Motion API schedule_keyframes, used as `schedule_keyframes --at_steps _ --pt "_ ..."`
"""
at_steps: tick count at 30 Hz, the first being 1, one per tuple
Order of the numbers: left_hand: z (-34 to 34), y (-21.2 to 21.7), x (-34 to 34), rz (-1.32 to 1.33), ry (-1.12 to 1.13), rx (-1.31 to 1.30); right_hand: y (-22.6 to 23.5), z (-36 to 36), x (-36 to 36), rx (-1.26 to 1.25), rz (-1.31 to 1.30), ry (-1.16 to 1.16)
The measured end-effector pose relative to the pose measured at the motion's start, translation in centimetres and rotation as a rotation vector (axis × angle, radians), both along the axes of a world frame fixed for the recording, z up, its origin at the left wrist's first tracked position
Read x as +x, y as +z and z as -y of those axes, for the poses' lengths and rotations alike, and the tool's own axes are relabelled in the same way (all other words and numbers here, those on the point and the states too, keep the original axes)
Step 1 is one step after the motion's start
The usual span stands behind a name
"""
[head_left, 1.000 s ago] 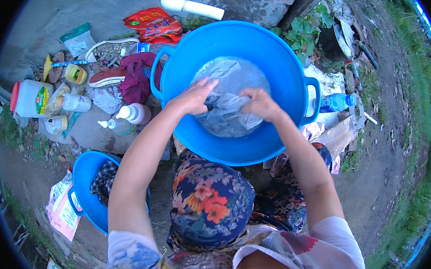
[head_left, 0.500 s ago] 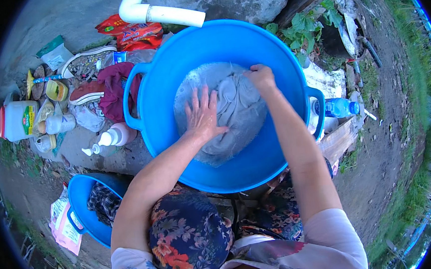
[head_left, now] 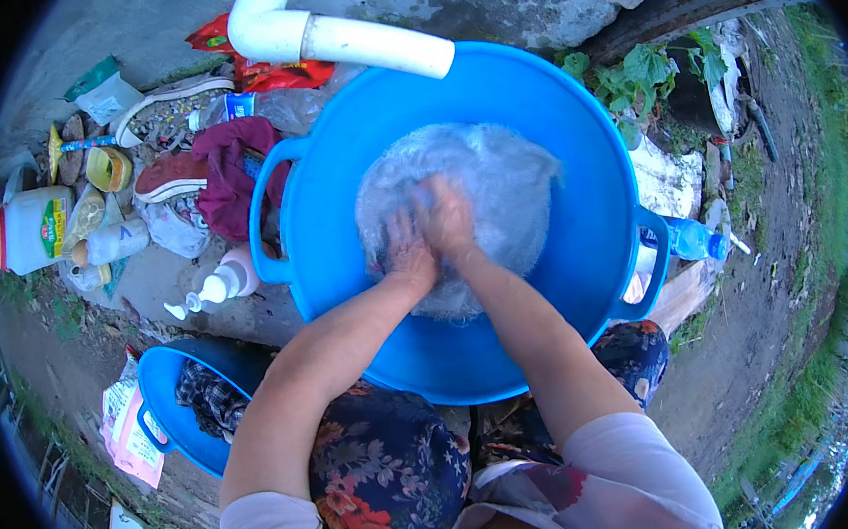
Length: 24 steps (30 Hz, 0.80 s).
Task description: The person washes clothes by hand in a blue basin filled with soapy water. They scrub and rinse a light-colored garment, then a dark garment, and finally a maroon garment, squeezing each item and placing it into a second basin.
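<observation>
A pale grey wet cloth [head_left: 517, 184] lies in sudsy water at the bottom of a large blue tub [head_left: 593, 223]. Both of my hands are down in the tub, close together left of the cloth's middle. My left hand [head_left: 409, 251] is partly sunk in the suds and touches the cloth; its fingers are blurred. Against it, slightly above and to the right, is my right hand [head_left: 448, 216], also smeared by motion. Whether either hand grips the cloth cannot be made out.
A white pipe [head_left: 369, 44] juts over the tub's far rim. Left of the tub are a pump bottle [head_left: 228, 278], maroon cloth [head_left: 231, 170], shoes and a white jug [head_left: 33, 230]. A smaller blue bucket [head_left: 162, 386] holds dark checked cloth [head_left: 207, 396]. At right lies a blue bottle [head_left: 693, 239].
My right hand has moved left and down from the cloth's right edge to meet my left hand. My left hand has shifted slightly lower. The cloth has spread and swirled with the water.
</observation>
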<state>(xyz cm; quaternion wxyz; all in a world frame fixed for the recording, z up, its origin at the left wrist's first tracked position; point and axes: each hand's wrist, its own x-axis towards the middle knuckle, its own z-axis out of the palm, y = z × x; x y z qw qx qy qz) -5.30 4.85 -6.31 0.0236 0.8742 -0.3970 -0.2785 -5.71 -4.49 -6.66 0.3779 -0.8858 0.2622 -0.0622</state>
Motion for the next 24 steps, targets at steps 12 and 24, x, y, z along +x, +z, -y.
schedule_keyframes --at_steps 12,24 --pt "1.0 6.3 3.0 0.069 0.438 -0.569 7.8 11.5 3.3 0.615 0.005 -0.107" --pt "-0.4 -1.1 0.1 0.067 -0.008 0.171 4.7 2.0 -5.9 0.077 0.148 -0.088"
